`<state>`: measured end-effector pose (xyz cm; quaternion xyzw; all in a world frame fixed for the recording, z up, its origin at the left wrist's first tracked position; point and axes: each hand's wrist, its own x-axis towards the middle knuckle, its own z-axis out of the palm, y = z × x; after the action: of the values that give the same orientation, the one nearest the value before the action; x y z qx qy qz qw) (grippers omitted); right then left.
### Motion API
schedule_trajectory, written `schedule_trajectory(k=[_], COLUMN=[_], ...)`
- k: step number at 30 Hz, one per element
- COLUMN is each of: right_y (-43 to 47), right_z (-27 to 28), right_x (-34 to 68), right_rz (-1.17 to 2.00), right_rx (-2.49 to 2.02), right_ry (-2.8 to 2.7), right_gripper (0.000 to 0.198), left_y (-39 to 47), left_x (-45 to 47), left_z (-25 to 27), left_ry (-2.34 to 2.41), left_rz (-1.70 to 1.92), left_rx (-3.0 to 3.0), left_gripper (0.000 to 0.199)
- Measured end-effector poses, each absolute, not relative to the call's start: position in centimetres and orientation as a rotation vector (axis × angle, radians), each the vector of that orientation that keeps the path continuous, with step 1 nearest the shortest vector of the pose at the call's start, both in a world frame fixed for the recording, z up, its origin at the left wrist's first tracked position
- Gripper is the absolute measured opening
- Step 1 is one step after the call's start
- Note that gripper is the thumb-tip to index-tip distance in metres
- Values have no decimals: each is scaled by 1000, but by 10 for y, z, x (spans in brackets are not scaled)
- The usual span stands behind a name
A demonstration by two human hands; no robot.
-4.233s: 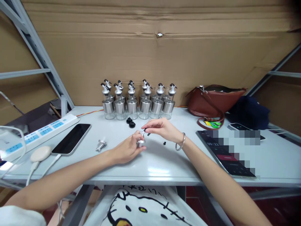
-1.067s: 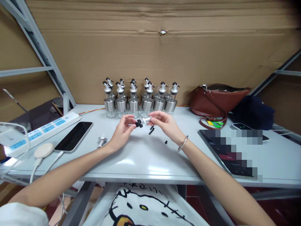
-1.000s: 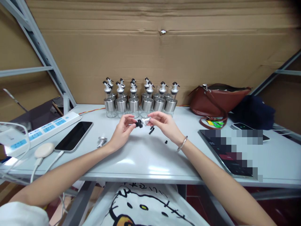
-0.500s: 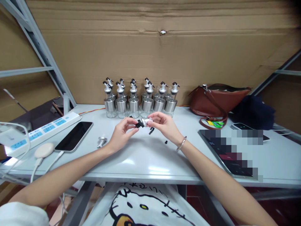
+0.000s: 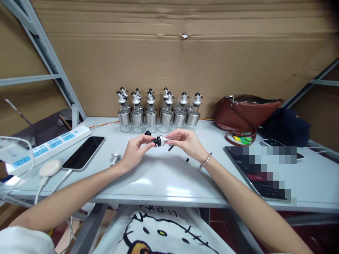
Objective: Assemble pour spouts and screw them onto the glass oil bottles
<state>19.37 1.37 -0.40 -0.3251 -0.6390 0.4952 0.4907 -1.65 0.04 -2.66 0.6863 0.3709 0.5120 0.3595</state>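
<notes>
Between the fingertips of my left hand (image 5: 136,151) is a black ribbed stopper (image 5: 158,141). My right hand (image 5: 189,143) pinches a silver pourer spout (image 5: 164,139) by its narrow end. The two parts meet end to end, lying sideways above the table. Just behind my left fingers rests another black stopper piece (image 5: 147,133). A black lever cap (image 5: 171,147) lies below my right fingers, partly hidden. Further right is a tiny black plug (image 5: 187,160). Left of my left wrist sits a loose silver spout (image 5: 115,158).
Several glass-and-steel oil bottles (image 5: 137,118) with pourers stand at the back. A phone (image 5: 84,153), a white charger disc (image 5: 50,168) and a power strip (image 5: 53,146) lie left. To the right are a brown handbag (image 5: 243,113), a dark cap (image 5: 286,127) and a tablet (image 5: 249,169).
The stopper and the silver spout have come together into one line; before, they were tilted and slightly apart. My right hand has shifted slightly, and the piece behind my left fingers shows more.
</notes>
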Motion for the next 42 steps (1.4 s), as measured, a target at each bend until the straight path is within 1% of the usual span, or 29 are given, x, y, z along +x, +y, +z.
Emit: schedule_trajectory(k=[5,8,12,18,21,26,33,37,42], right_y=[13,12,12,9,7,5,3,4,9], right_z=[-6,-8,-8,-6,-5,0,3,0,-8], right_x=[192,191,190,189,187,185,187,186,186], right_rz=[1095,1045,1011,998,1041,1260,1411,1425,1333], right_rx=[-780,-782,-805,-821,-867,-940,-992,-944,-923], right_ry=[-1608,-1669,-1719,-1738,-1709,-1598,-1566,-1566,-1628], right_gripper=[13,11,16,24,28,38,40,37,37], left_y=[1,2,0,-3,-4,-4,-4,-2,-1], left_x=[-14,-12,-14,-18,-18,-19,-23,-24,-24], left_z=[-29,-32,-29,-19,-17,-22,-31,-31,-30], left_ry=[1023,1030,1096,1289,1261,1232,1071,1058,1074], left_rz=[1201,1135,1059,863,787,845,1009,1063,988], left_rx=[1785,1777,1851,2262,2387,2405,2368,2316,2274], left_gripper=[23,26,28,23,30,23,21,21,20])
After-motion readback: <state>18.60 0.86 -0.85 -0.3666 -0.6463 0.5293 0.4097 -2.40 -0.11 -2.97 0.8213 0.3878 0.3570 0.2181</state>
